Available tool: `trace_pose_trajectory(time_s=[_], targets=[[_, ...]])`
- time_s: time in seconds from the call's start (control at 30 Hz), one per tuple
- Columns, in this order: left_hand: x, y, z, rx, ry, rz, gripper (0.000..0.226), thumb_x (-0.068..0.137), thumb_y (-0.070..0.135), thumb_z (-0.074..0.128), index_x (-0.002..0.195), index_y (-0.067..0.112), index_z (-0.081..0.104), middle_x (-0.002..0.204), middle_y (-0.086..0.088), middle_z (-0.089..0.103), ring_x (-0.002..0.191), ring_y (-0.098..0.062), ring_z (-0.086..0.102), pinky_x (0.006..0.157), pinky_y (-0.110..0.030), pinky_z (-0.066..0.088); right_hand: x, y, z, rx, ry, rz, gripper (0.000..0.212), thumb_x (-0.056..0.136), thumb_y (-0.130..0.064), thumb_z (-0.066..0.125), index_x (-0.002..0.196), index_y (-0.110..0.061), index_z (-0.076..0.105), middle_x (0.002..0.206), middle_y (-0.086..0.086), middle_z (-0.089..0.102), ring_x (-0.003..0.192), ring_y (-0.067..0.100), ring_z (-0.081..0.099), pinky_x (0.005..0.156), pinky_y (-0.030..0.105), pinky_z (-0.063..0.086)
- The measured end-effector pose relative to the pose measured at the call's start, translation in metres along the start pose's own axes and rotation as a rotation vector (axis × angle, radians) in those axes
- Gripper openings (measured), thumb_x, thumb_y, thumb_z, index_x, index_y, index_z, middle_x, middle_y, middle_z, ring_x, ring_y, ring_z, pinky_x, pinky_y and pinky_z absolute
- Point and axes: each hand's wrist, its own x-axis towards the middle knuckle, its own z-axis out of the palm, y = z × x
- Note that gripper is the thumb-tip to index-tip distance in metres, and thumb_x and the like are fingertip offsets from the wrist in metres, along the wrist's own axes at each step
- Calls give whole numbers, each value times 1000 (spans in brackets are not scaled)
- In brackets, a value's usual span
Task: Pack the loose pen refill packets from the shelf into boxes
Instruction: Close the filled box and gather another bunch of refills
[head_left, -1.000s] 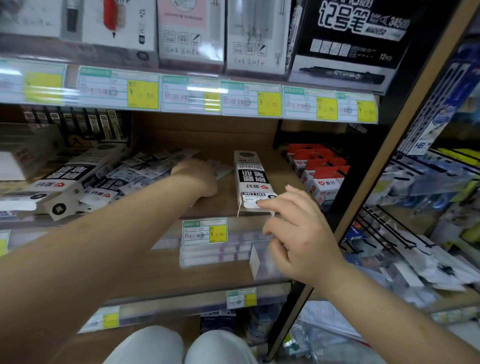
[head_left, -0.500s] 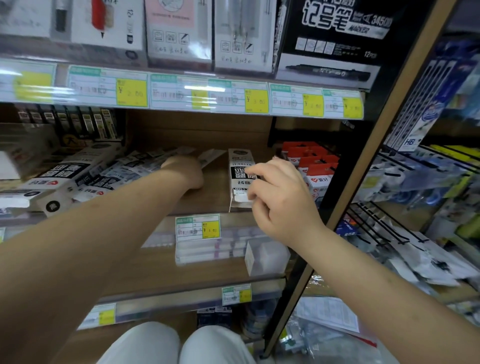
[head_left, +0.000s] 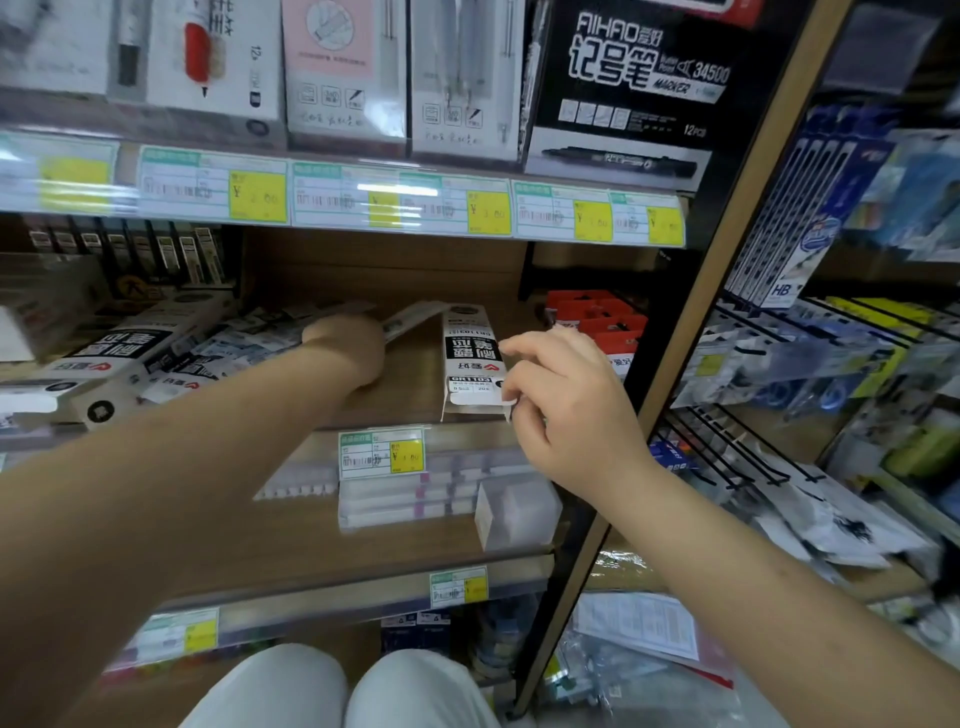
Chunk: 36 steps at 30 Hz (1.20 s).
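Observation:
A white and black refill box (head_left: 470, 358) lies on the middle wooden shelf (head_left: 410, 395), its open flap end towards me. My right hand (head_left: 566, 405) pinches the box's near right flap with fingertips. My left hand (head_left: 348, 348) reaches deep into the shelf and is closed on a loose refill packet (head_left: 415, 316) that sticks out to the right of it. A pile of loose refill packets (head_left: 228, 348) lies left of that hand. Another long white box (head_left: 109, 358) lies at the far left.
Red-topped boxes (head_left: 602, 322) stand right of the open box. Price tags (head_left: 382, 453) line the shelf edges. Clear cases (head_left: 415, 493) sit on the shelf below. A slanted wooden post (head_left: 691, 322) bounds the shelf on the right, with wire racks (head_left: 779, 415) of hanging goods beyond. My knees (head_left: 343, 691) show at the bottom.
My right hand has risen from below the box to its open end and taken the flap. My left hand stays deep in the shelf on the packets.

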Motion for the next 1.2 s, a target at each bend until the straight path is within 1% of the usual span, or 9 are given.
trace_pose_trajectory(time_s=[0.37, 0.53, 0.6, 0.67, 0.83, 0.97, 1.03, 1.13, 1.2], targets=[[-71, -48, -92, -97, -121, 323, 8, 83, 13, 57, 78, 12, 63, 60, 0, 69, 61, -11, 64, 67, -29, 50, 17, -19, -18, 74, 31, 29, 25, 74, 2, 52, 95, 1, 66, 106, 18, 65, 99, 36, 59, 91, 44, 45], [-112, -44, -107, -86, -481, 510, 8, 90, 16, 53, 88, 17, 60, 66, 6, 73, 58, -4, 68, 58, -15, 48, 37, -60, -25, -132, -239, 15, 68, 77, -43, 68, 134, -12, 46, 134, 10, 54, 128, 27, 45, 111, 47, 24], [-124, -34, -104, -18, -593, 503, 7, 91, 17, 52, 89, 18, 59, 66, 11, 72, 57, -4, 69, 59, -17, 52, 44, -74, -24, -158, -495, 86, 56, 73, -56, 66, 116, -22, 54, 101, 1, 66, 102, 23, 60, 89, 40, 45], [-133, -25, -100, 78, -601, 527, 11, 91, 15, 51, 85, 20, 58, 65, 9, 72, 55, -3, 68, 58, -18, 53, 43, -81, -17, -31, -711, 179, 35, 76, -54, 65, 77, -21, 52, 67, -3, 54, 64, 16, 54, 48, 26, 36], [-150, -15, -87, 252, -167, 621, 17, 86, 34, 60, 86, 26, 45, 70, 12, 50, 62, -8, 50, 52, -22, 39, 17, -75, -6, 220, -822, 448, 37, 85, -36, 63, 57, -21, 43, 51, -3, 45, 49, 12, 46, 44, 26, 29], [-163, -21, -52, -444, 580, 802, 21, 84, 28, 56, 103, 18, 55, 97, 4, 59, 91, -15, 55, 81, -29, 45, -21, -63, -4, 678, -733, 899, 15, 89, -22, 62, 75, -19, 63, 72, 4, 69, 71, 21, 70, 69, 34, 57], [-176, -12, -19, -705, 803, 625, 30, 84, 23, 53, 111, 10, 51, 110, 3, 53, 105, -15, 49, 92, -21, 36, -41, -66, -4, 893, -648, 1028, 8, 90, -15, 61, 87, -14, 68, 71, 2, 72, 65, 14, 70, 60, 26, 55], [-187, 11, 31, -1079, 499, 290, 56, 89, 37, 54, 136, 21, 29, 129, 12, 37, 123, -2, 38, 103, -16, 31, -59, -80, 1, 1132, -551, 1196, 9, 90, -12, 61, 90, -18, 68, 68, 1, 72, 61, 13, 69, 55, 24, 54], [-188, 27, 48, -1421, 154, 119, 52, 89, 40, 52, 134, 19, 40, 121, 9, 57, 105, 3, 56, 86, -14, 46, -64, -89, 6, 1223, -531, 1227, 14, 90, -11, 59, 92, -22, 68, 75, 1, 74, 68, 14, 70, 61, 26, 55]])
